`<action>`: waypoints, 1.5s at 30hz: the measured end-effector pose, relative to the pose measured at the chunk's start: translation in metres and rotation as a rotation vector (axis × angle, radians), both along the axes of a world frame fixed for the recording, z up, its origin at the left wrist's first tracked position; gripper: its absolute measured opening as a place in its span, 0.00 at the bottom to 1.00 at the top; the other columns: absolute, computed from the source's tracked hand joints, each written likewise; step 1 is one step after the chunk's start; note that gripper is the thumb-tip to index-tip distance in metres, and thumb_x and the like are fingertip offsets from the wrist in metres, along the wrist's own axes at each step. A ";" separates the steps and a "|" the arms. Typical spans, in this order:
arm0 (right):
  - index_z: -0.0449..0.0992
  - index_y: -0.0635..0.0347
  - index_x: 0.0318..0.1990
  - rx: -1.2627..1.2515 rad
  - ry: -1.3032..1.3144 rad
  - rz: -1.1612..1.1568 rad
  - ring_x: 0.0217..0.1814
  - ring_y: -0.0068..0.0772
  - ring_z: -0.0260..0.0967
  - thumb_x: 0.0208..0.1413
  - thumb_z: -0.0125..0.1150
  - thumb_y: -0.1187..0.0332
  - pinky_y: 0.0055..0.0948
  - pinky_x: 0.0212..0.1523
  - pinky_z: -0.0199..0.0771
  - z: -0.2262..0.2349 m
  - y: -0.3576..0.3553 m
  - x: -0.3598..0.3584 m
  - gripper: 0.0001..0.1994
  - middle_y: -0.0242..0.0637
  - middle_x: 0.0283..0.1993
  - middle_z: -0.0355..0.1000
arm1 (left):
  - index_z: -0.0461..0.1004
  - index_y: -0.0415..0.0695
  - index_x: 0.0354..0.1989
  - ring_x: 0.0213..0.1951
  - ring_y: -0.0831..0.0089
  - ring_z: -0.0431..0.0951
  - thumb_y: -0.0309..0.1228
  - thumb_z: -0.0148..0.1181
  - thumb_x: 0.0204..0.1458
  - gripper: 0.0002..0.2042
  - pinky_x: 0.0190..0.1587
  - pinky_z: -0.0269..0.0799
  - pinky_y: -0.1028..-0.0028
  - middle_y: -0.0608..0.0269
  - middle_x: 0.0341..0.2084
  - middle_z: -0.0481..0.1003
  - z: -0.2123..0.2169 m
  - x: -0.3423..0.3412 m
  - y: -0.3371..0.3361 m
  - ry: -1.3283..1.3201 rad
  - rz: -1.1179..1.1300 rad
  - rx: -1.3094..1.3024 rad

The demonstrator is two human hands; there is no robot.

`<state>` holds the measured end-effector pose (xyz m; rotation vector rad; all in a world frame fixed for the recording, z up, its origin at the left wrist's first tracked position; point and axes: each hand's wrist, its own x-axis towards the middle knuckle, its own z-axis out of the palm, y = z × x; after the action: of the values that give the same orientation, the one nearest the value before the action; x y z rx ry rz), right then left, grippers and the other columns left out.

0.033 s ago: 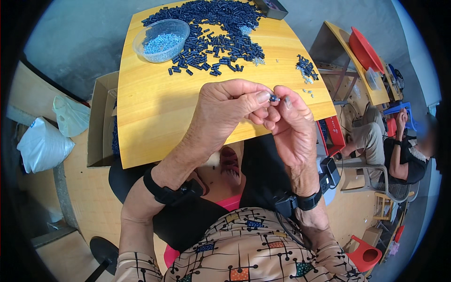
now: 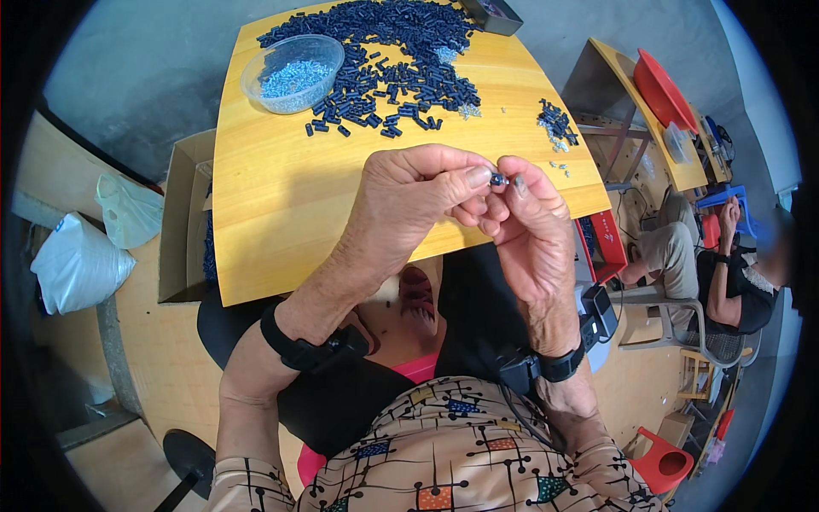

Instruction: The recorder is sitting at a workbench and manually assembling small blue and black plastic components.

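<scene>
Over the near half of the table, my left hand (image 2: 409,183) pinches a small dark blue cylindrical piece (image 2: 497,178) between thumb and index finger; most of it is hidden. My right hand (image 2: 537,222) meets it there, thumb and index closed at the piece's other end, where a tiny pale bit shows. What exactly the right fingertips hold is too small to make out. Beyond my hands lies a large pile of similar dark cylinders (image 2: 384,81). A clear round tub (image 2: 256,81) with small pale blue pieces (image 2: 294,78) stands at the pile's left.
A small heap of dark and clear pieces (image 2: 557,124) lies near the table's right edge. A dark box (image 2: 495,17) sits at the far corner. Left of the table (image 2: 264,205) stands a cardboard box (image 2: 181,222). To the right, another person (image 2: 725,282) sits by a side table (image 2: 674,162).
</scene>
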<state>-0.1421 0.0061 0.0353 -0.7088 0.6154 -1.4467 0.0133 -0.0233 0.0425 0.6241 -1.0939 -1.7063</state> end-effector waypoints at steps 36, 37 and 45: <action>0.73 0.65 0.44 0.016 0.097 -0.060 0.31 0.19 0.70 0.57 0.57 0.74 0.19 0.34 0.71 -0.013 0.004 -0.007 0.09 0.34 0.35 0.75 | 0.74 0.30 0.40 0.28 0.75 0.77 0.22 0.54 0.56 0.08 0.34 0.76 0.79 0.57 0.27 0.77 -0.017 -0.018 0.009 -0.156 0.052 -0.156; 0.73 0.65 0.44 0.015 0.100 -0.060 0.31 0.19 0.70 0.57 0.57 0.74 0.19 0.34 0.71 -0.014 0.005 -0.009 0.09 0.34 0.35 0.75 | 0.74 0.30 0.40 0.28 0.76 0.77 0.22 0.53 0.57 0.08 0.34 0.76 0.79 0.57 0.27 0.77 -0.020 -0.018 0.009 -0.125 0.019 -0.126; 0.73 0.67 0.47 -0.017 0.243 -0.082 0.37 0.22 0.73 0.57 0.56 0.75 0.19 0.40 0.73 -0.012 0.005 -0.009 0.11 0.37 0.38 0.75 | 0.73 0.32 0.42 0.30 0.75 0.77 0.26 0.52 0.58 0.10 0.35 0.76 0.78 0.58 0.28 0.76 -0.021 -0.014 0.007 -0.015 -0.062 -0.001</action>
<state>-0.1513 0.0109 0.0232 -0.8896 0.8278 -1.4537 -0.0006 -0.0167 0.0213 0.6088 -1.1356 -1.7563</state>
